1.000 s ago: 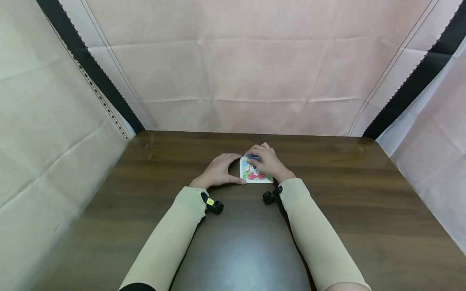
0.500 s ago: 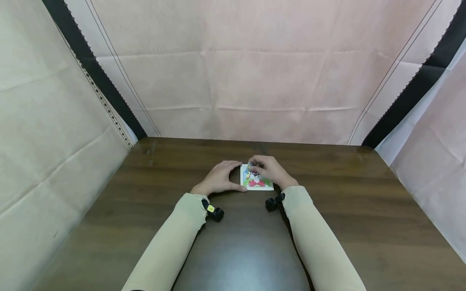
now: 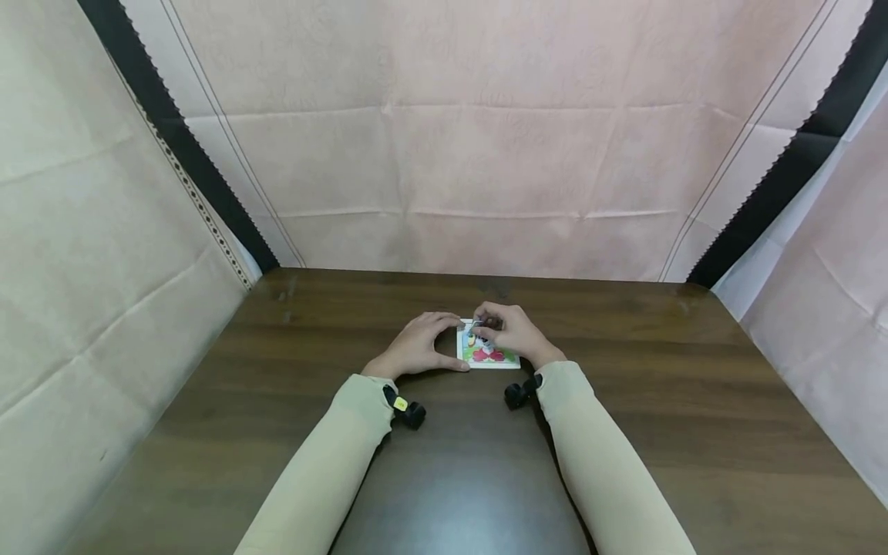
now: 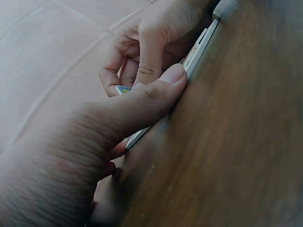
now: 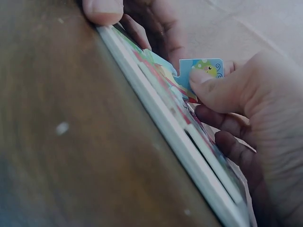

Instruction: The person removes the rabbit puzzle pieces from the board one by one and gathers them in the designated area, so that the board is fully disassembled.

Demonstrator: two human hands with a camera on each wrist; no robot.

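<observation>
A small white-edged jigsaw puzzle (image 3: 489, 355) with a bright cartoon picture lies on the table. My left hand (image 3: 419, 344) spans its left side, thumb at the near edge and fingers at the far edge; the thumb (image 4: 163, 87) presses the puzzle's rim in the left wrist view. Over the far part of the puzzle, my right hand (image 3: 515, 334) pinches a jigsaw piece (image 5: 208, 66) between thumb and index finger. This piece is blue with a yellow-green cartoon creature and stands tilted up from the picture. Its lower end overlaps the other pieces in the right wrist view.
The brown wood-grain table (image 3: 694, 401) extends around both hands. Pale fabric walls (image 3: 486, 154) rise behind it and at both sides, with black strips at the corners. A small black camera (image 3: 414, 416) hangs at the left wrist, another camera (image 3: 516, 395) at the right.
The head view has tipped up slightly, so the scene sits lower. My right fingers have drawn in around the piece, which now shows tilted up. My left hand keeps its place on the puzzle.
</observation>
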